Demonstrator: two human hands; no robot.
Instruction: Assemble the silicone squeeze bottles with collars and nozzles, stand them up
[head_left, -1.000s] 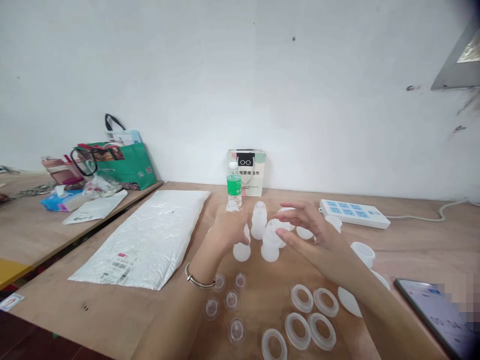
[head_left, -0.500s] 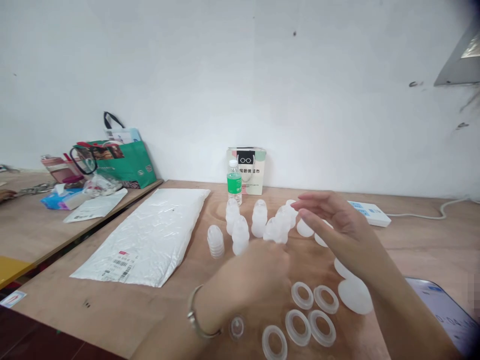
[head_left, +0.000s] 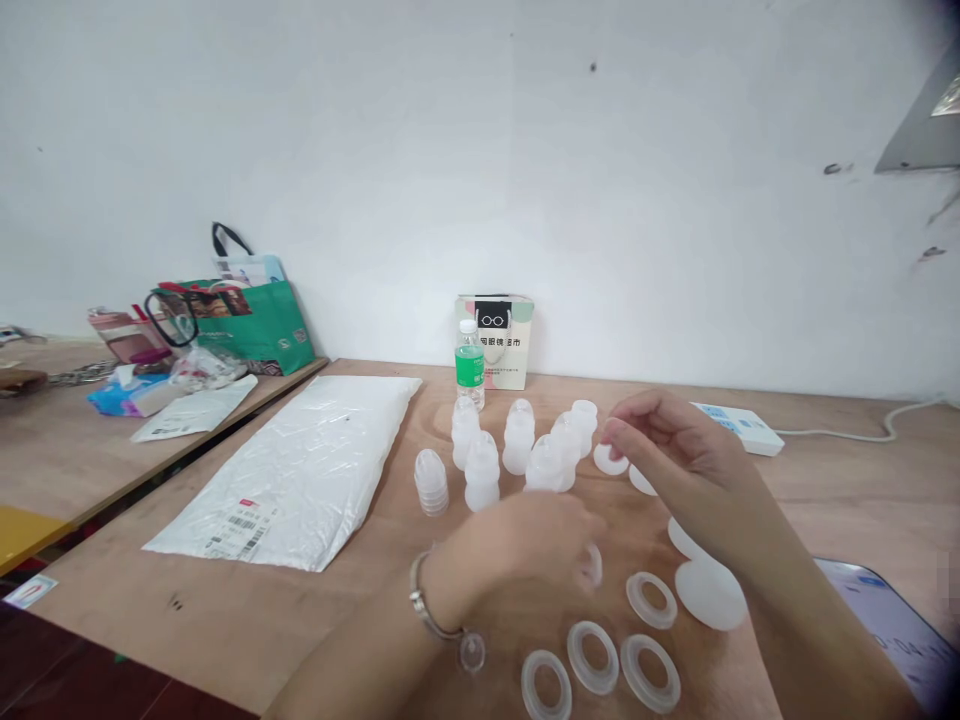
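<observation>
My left hand (head_left: 529, 545), with a bracelet at its wrist, is closed on a translucent plastic ring (head_left: 592, 566), partly hidden by the fingers. My right hand (head_left: 675, 440) is raised, thumb and fingertips drawn together; whether they hold anything is unclear. Just left of those fingertips stands an uncapped frosted bottle (head_left: 584, 414). Several small frosted bottles with clear domed tops (head_left: 482, 470) stand upright beyond my left hand. A stack of clear domes (head_left: 431, 482) is left of them. More rings, such as one flat ring (head_left: 650, 672), lie nearest me. White rounded pieces (head_left: 711, 592) lie under my right forearm.
A white plastic mailer (head_left: 300, 470) lies on the left of the wooden table. A water bottle (head_left: 469, 366) and a paper bag (head_left: 514, 345) stand by the wall. A white box with a cable (head_left: 739, 428) and a phone (head_left: 885, 625) are at right. A clear dome (head_left: 472, 652) lies near my left wrist.
My left hand has taken a ring from the table and shifted right with it. My right hand's fingers, spread before, have come together and moved slightly right.
</observation>
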